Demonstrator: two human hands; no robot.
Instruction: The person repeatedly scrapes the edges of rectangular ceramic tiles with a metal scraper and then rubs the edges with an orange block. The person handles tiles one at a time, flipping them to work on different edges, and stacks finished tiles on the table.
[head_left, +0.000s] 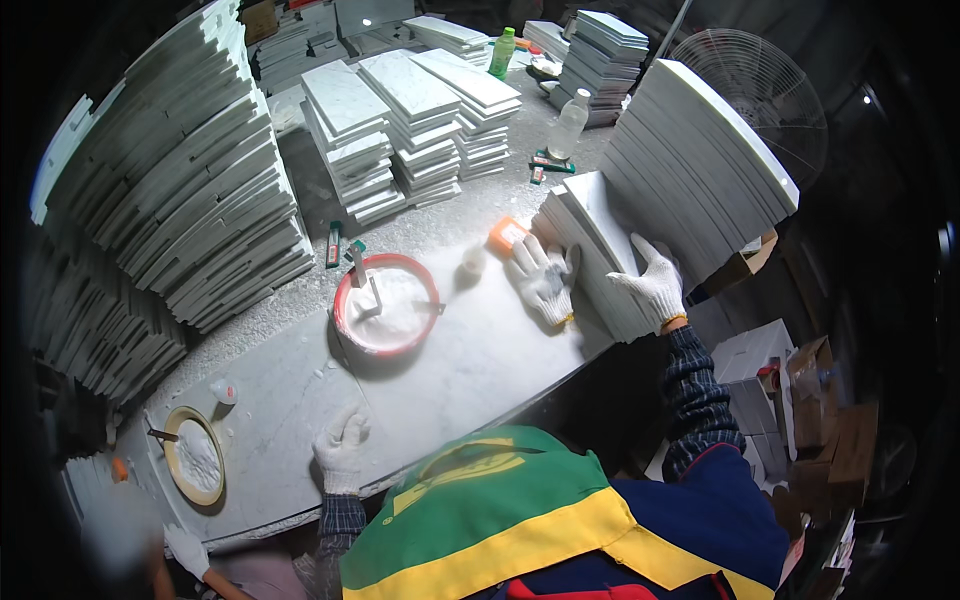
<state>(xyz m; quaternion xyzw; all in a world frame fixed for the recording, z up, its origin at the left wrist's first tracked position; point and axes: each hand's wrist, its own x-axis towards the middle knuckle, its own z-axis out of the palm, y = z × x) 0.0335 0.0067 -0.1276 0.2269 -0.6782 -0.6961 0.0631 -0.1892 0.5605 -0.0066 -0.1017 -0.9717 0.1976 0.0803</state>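
My right hand [655,283], in a white knit glove, reaches to the shorter stack of white marble tiles [590,235]. Its thumb and fingers are spread against the upper part of that stack, beside a taller row of tiles [690,150]. Near the front edge of the marble worktop [440,350] rests my gloved left hand [341,448], fingers loosely bent and apart, nothing visible in it. A loose white glove [545,283] lies on the worktop by the shorter stack, with an orange block-like item [508,235] behind it.
A red-rimmed bowl [387,348] of white powdery material holds metal scrapers. Tall tile stacks [200,170] rise at left; more tile piles [400,100] stand behind. Another person's gloved hand [186,550] and a cream bowl [197,455] are lower left. Bottles [570,125], a fan [750,90] and cartons [755,360] are around.
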